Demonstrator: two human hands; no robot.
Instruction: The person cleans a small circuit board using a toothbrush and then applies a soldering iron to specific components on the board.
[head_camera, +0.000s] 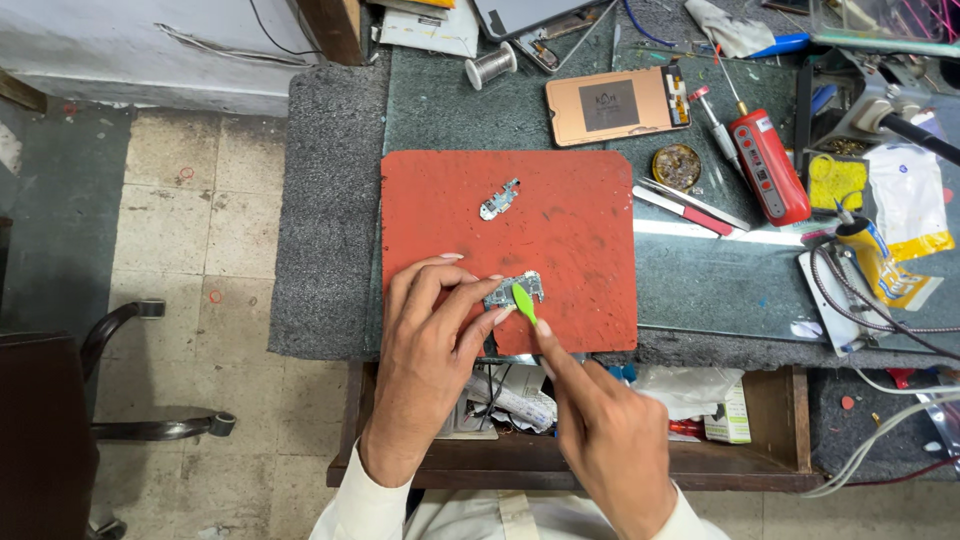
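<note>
The left hand (425, 345) is pinching a small circuit board (512, 290) at the near edge of the red mat (560, 220), while the right hand (605, 430) is gripping a green pry tool (524, 301) whose tip is touching that board.

Colours on the bench: red, green, grey, yellow.
Work mat (560, 215) brick red, mottled; pry tool (524, 300) bright lime green; circuit board (510, 291) silver-grey with dark specks; small metal bracket (499, 199) silvery; bench edge (325, 210) speckled dark grey; glass top (720, 280) dull green; phone panel (615, 104) tan with dark grey square; handheld tool (768, 166) red; sponge (836, 182) yellow; sleeves (350, 505) off-white.
</note>
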